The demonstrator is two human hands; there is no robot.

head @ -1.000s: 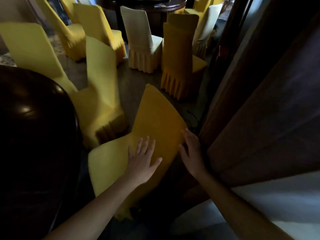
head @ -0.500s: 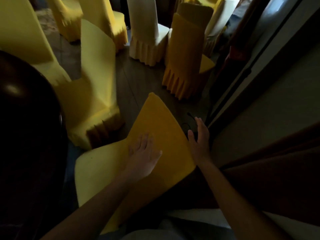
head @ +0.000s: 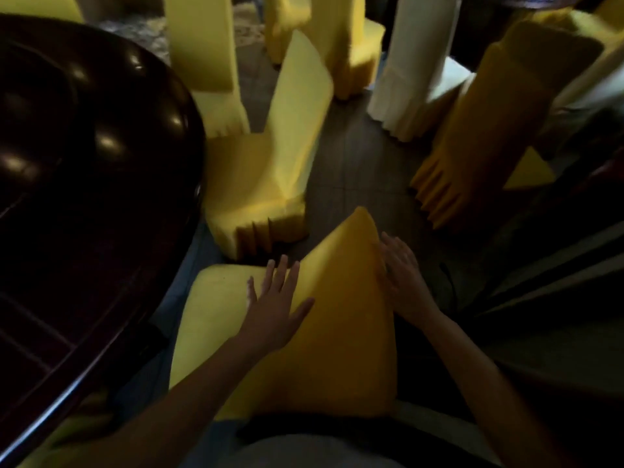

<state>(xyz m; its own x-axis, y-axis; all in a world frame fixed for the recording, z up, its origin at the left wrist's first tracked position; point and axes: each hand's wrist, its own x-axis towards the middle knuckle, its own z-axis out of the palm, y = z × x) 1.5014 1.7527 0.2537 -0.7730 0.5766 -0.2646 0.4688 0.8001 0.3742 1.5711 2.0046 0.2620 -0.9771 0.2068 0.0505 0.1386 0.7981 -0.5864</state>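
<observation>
A chair in a yellow fabric cover stands right in front of me, its backrest near me and its seat to the left. My left hand lies flat with spread fingers where the backrest meets the seat. My right hand rests with straight fingers along the right edge of the backrest.
A dark glossy round table fills the left side. Several covered chairs stand ahead: a yellow one just beyond, a white one and a darker yellow one to the right. Dark wooden floor runs between them. Dark panels rise on the right.
The view has swung left and down, so the table looms larger. Both hands have stayed on the chair cover; the right hand has slid up along the backrest's right edge.
</observation>
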